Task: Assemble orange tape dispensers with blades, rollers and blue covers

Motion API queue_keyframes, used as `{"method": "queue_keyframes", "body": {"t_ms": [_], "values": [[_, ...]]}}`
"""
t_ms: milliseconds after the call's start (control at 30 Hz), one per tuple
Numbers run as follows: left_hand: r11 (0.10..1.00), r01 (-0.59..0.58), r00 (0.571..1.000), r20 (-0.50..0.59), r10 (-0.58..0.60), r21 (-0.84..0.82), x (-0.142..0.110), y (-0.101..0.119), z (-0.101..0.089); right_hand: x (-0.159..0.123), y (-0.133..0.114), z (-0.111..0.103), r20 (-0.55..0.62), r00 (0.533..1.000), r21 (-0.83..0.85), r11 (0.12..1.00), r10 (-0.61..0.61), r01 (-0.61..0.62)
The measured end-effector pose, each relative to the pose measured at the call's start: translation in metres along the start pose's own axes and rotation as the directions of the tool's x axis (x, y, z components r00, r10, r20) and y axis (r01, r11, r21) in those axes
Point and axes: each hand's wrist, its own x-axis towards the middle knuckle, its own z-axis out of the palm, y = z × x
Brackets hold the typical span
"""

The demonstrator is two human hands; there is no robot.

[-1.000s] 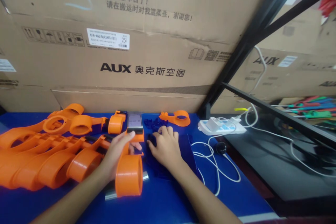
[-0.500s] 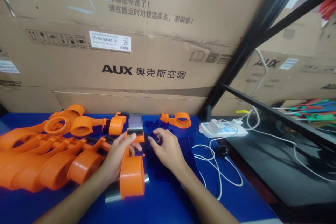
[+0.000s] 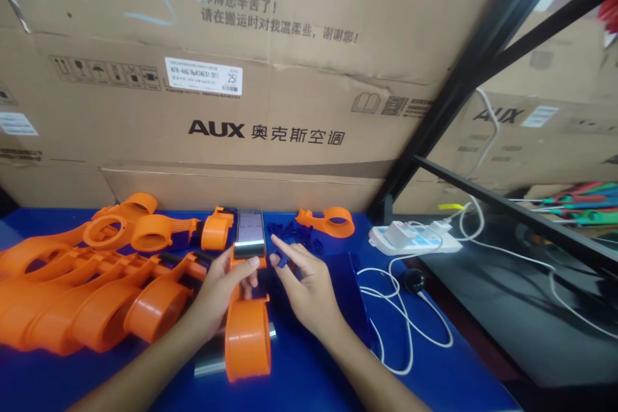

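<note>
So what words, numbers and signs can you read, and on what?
"师傅您辛苦了! 请在搬运时对我温柔些,谢谢您!": big cardboard box
"AUX 奥克斯空调": same box
"KFR-46G/BpR3AES1(B1)" and "25": its white label
Arrows, glass, umbrella, open book signs: same box
"AUX": right-hand box
Too blurred: numbers on the screen, small print, other labels.

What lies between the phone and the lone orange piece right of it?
Small blue pieces lie between the phone and orange piece, in the head view.
</note>
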Motion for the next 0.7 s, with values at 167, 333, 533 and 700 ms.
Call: {"method": "queue_keyframes", "body": {"t_ms": [167, 333, 533, 700], "values": [[1.000, 0.009, 1.000, 0.006, -0.009, -0.023, -0.001, -0.002, 0.000, -0.003, -0.005, 0.001, 0.032, 0.999, 0.010, 0.999, 0.037, -0.037], [1.000, 0.018, 1.000, 0.010, -0.018, -0.025, -0.001, -0.001, 0.000, -0.009, -0.007, -0.001, 0.061, 0.997, -0.027, 0.998, 0.055, -0.054], [1.000, -0.001, 0.999, 0.032, 0.001, 0.001, 0.000, -0.002, 0.000, -0.010, -0.003, 0.002, 0.084, 0.996, 0.021, 1.000, 0.012, -0.014], [0.999, -0.040, 0.999, 0.034, 0.039, 0.022, 0.000, -0.003, 0.000, -0.008, -0.007, 0.003, 0.064, 0.998, 0.090, 0.996, 0.015, -0.021]]}}
